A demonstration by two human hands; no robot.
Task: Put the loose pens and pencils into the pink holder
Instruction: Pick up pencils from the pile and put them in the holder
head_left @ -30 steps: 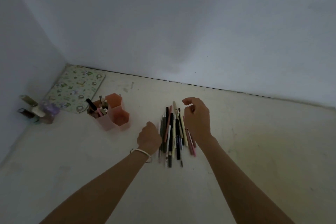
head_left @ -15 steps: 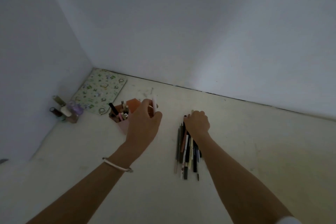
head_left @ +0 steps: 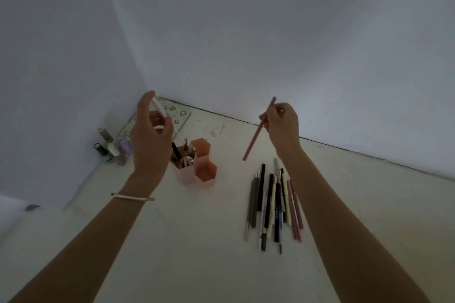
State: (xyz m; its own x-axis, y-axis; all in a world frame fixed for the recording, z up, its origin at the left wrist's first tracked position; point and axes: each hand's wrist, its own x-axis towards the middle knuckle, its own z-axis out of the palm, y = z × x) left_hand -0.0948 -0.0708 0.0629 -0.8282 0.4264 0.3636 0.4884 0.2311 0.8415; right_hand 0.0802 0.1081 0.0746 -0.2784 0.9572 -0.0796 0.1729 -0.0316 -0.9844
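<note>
Status: both hands are up off the desk [head_left: 197, 241] now. 0.5 s ago the right grip [head_left: 282, 125] was down on the pile; it has since lifted clear with a pink pencil [head_left: 253, 140] pinched between thumb and fingertips. The pencil is slanted, upper end above the knuckles and lower end pointing down-left, in the air between the holder and the pile and touching neither.

The left grip [head_left: 150, 140] was low at the holder 0.5 s ago. It is now raised, up and left of it, with a white pen [head_left: 158, 108] held between thumb and fingers, tilted, top end near the fingertips. The same pen was in it before, so it has not gone in yet.

The pink holder [head_left: 204, 181] is a cluster of hexagonal cells, upright on the desk just right of the left wrist. Its left cell already has several pens and pencils standing in it.

The loose pens and pencils [head_left: 273, 204] lie in a roughly parallel bundle on the desk under the right forearm, well apart from the holder.

Also in view: a bracelet [head_left: 133, 197] on the left wrist, small bottles [head_left: 110, 147] in the corner by the wall, and a patterned board [head_left: 181, 115] behind the left grip.
</note>
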